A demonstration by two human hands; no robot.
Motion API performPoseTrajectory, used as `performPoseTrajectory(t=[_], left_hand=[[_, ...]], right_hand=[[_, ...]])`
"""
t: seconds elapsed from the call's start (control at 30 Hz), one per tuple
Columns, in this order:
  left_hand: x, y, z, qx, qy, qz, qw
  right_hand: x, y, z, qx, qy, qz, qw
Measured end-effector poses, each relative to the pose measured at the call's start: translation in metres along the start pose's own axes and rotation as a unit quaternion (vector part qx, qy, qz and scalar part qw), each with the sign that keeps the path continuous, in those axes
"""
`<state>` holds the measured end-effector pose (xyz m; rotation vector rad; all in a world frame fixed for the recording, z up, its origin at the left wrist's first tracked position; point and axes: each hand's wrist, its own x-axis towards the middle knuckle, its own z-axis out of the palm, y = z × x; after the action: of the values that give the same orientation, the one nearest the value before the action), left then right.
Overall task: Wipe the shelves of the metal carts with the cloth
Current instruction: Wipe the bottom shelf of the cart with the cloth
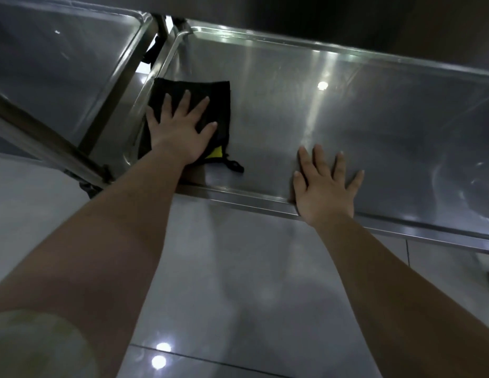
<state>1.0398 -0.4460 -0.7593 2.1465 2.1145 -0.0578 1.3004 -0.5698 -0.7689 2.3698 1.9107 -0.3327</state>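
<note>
Cloth: black cloth [222,90], folded, lies flat in the shelf's [374,118] near left corner, against its left rim
Left hand: left hand [180,132] lies palm down on the cloth, fingers straight and spread, pressing rather than gripping; the forearm reaches in over the shelf's front rim [237,199]
Right hand: right hand [325,186] rests flat on bare steel just inside the shelf's front rim, fingers straight and apart, holding nothing; its heel sits on the rim
Risk, slip: nothing pinches the cloth, so a fast stroke across the shelf could make it bunch or slide out from under the palm
Risk, snag: the cloth's cord loop [233,165] trails toward the shelf's front rim and may catch there
Risk, marks: the bracing right hand probably leaves prints on the shelf, and its patch goes unwiped unless it lifts
Risk, gap: most of the shelf to the right of the cloth looks yet to be covered; its far corners are easy to miss
</note>
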Motion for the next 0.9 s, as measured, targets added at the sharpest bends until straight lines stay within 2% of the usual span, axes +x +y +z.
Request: performPoseTrajectory(t=[0.1, 0.3, 0.4, 0.53, 0.73, 0.9], left_hand=[[0.003, 0.029, 0.001, -0.023, -0.005, -0.014, 1.0], [-0.008, 0.148, 0.009, -0.007, -0.026, 0.133, 0.991], [-0.012, 0.165, 0.011, -0.013, -0.035, 0.156, 0.987], [0.001, 0.126, 0.006, -0.018, -0.017, 0.169, 0.985], [0.013, 0.003, -0.004, -0.008, -0.007, 0.021, 1.0], [-0.033, -0.043, 0.0, -0.001, -0.003, 0.026, 1.0]], right_hand=[[-0.001, -0.002, 0.0, -0.006, -0.003, -0.003, 1.0], [-0.001, -0.001, 0.0, -0.009, 0.001, -0.005, 1.0], [0.0, 0.002, 0.003, -0.014, 0.004, -0.003, 1.0], [0.0, 0.002, 0.002, 0.012, 0.007, -0.006, 1.0], [0.0, 0.002, 0.002, 0.021, 0.017, -0.003, 1.0], [-0.001, 0.002, 0.001, 0.013, 0.011, -0.004, 1.0]])
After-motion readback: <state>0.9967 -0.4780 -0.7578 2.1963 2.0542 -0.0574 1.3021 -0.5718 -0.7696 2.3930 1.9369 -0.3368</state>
